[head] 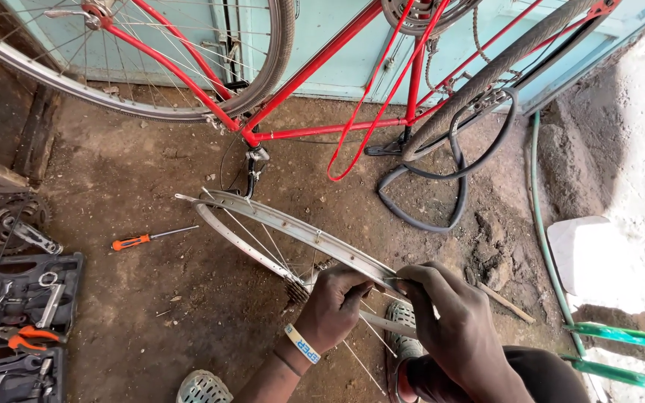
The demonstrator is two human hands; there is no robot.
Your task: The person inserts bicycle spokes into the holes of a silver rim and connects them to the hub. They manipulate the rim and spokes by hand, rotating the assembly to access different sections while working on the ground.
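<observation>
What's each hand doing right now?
Left hand: closed on the rim.
Right hand: pinching a spoke at the rim.

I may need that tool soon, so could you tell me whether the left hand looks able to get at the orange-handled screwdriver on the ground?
Probably yes: the screwdriver lies alone on bare dirt, but the left hand is busy on the rim.

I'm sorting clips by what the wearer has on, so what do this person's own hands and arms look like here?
Both hands are bare, without gloves. The left hand has a light wristband with blue print and yellow trim, and a thin dark band just behind it. The left forearm is unsleeved. The right hand shows no rings or bands; its wrist meets dark clothing with a red edge.
</observation>
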